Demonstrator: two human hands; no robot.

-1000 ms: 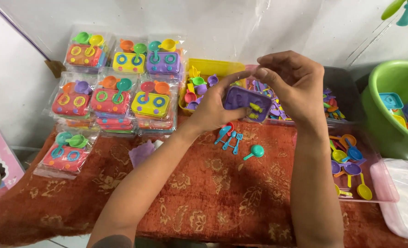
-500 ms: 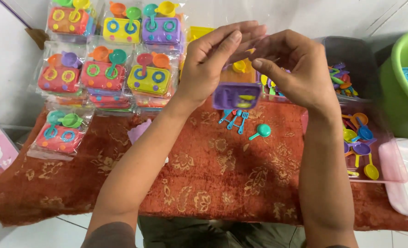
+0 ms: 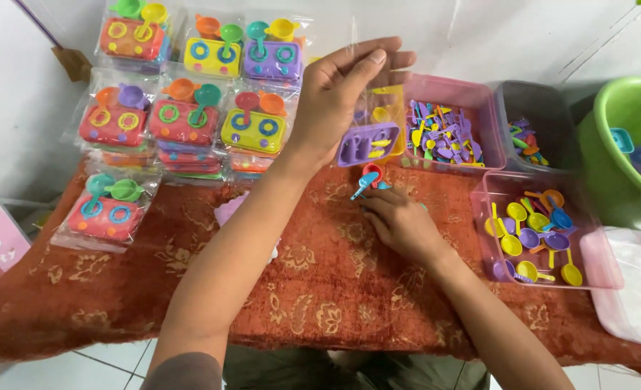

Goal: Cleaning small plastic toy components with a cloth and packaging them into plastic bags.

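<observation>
A purple toy stove (image 3: 369, 144) sits in a clear plastic bag (image 3: 375, 101) that hangs from the raised left hand (image 3: 338, 94), fingers pinching the bag's top. Below, the right hand (image 3: 400, 222) rests knuckles-up on the red patterned cloth (image 3: 190, 289), fingertips closed on small toy utensils (image 3: 367, 179) just beneath the stove.

**A crowded table under a red cloth**

The table (image 3: 154, 303) wears a red patterned cloth. On it lie bagged toy stove sets (image 3: 183, 115) at the left, pink trays (image 3: 544, 278) of small plastic utensils at the right, and loose toy spoons (image 3: 367, 180) mid-table.
</observation>
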